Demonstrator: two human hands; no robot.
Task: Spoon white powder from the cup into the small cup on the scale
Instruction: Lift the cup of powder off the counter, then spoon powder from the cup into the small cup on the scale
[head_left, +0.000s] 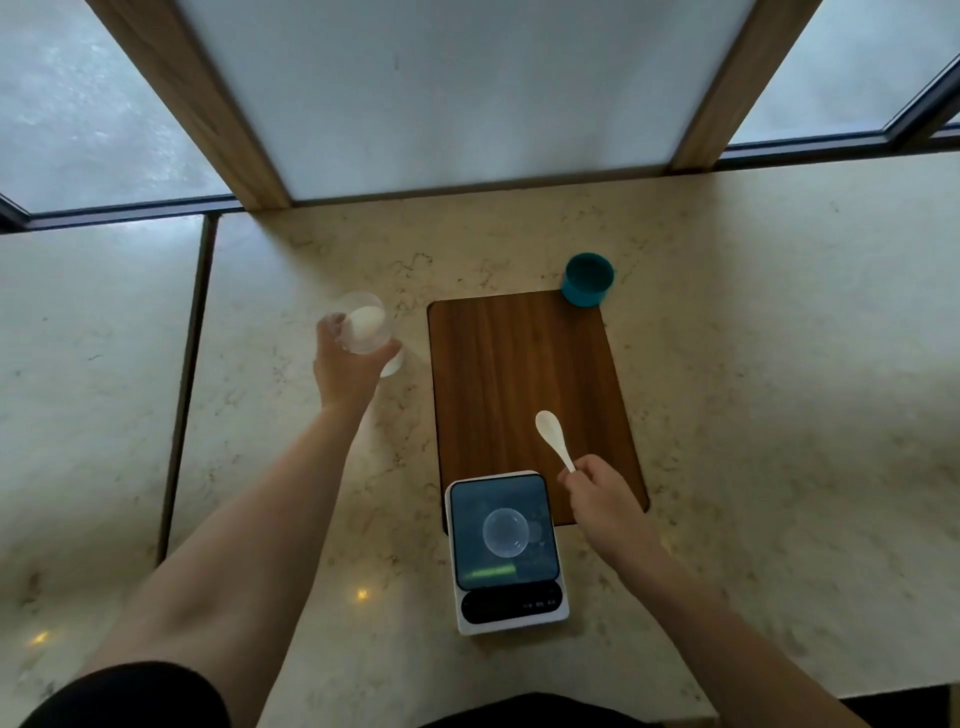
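Left hand (347, 364) grip closed round clear plastic cup of white powder (363, 330) above marble worktop (753, 389); right hand (605, 496) pinches white plastic spoon (555, 439) over wooden board (519, 384); small clear cup (505, 532) sits on white scale (511, 618); teal round cup (588, 279) at board's far corner

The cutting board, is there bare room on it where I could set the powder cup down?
Yes. The wooden board is bare across its middle and far left, between the teal cup at its far right corner and the spoon in the right hand. The near end is crowded: the scale with the small cup overlaps it.
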